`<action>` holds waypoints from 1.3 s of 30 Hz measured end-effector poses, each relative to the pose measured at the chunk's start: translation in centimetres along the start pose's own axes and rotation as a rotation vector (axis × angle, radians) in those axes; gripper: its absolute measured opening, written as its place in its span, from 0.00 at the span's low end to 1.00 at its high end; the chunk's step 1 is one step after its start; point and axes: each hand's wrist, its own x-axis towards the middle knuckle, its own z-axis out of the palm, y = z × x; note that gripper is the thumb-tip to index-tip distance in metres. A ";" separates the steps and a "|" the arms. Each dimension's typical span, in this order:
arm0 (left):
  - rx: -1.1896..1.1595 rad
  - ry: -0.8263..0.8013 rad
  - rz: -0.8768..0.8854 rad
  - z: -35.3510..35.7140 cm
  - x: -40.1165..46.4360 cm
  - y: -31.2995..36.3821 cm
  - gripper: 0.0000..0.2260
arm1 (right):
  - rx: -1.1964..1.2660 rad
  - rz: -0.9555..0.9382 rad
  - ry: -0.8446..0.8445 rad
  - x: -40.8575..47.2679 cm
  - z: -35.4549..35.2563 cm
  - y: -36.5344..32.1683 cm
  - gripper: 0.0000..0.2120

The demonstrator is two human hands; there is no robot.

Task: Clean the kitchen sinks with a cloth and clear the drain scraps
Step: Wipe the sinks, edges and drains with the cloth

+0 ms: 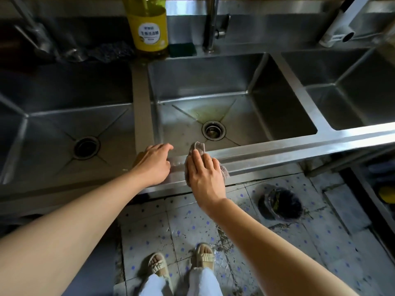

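Three steel sinks stand side by side. On the front rim [267, 149] of the middle sink [213, 82], my right hand [206, 176] presses a pinkish-brown cloth [197, 147] flat with straight fingers. My left hand [155, 162] rests on the same rim just to the left, fingers relaxed and holding nothing. The middle sink's drain [213, 130] has a yellowish stain behind it. The left sink [64, 107] has a dark drain [86, 147]. The right sink [342, 82] is partly cut off.
A yellow detergent bottle [149, 28] and a green sponge [182, 49] stand on the back ledge beside a faucet [211, 24]. A dark cloth [106, 52] lies behind the left sink. A dark bucket [280, 202] sits on the tiled floor [192, 227] under the sinks.
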 end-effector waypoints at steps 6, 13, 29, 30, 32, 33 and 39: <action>-0.017 0.054 -0.036 -1.1 -1.8 -3.3 0.21 | -0.005 -0.103 -0.022 0.9 0.0 -5.7 0.21; -0.027 0.090 -0.097 -1.7 -3.3 -6.5 0.22 | 0.169 -0.299 -0.083 1.7 -1.5 -7.8 0.26; -0.085 0.112 -0.106 -2.7 -4.1 -11.0 0.22 | 0.134 -0.295 -0.188 2.1 -2.0 -10.3 0.32; -0.084 0.111 -0.107 -2.8 -4.0 -11.3 0.22 | 0.164 -0.305 -0.196 2.5 -1.9 -10.9 0.32; -0.078 0.109 -0.106 -3.0 -3.7 -12.0 0.22 | 0.234 -0.294 -0.222 3.2 -1.8 -11.1 0.33; -0.077 0.110 -0.104 -3.2 -3.5 -12.4 0.22 | 0.257 -0.290 -0.229 3.5 -1.7 -10.8 0.32; -0.112 0.110 -0.090 -4.2 -2.8 -14.3 0.22 | 0.199 -0.266 -0.225 4.5 -1.6 -9.0 0.36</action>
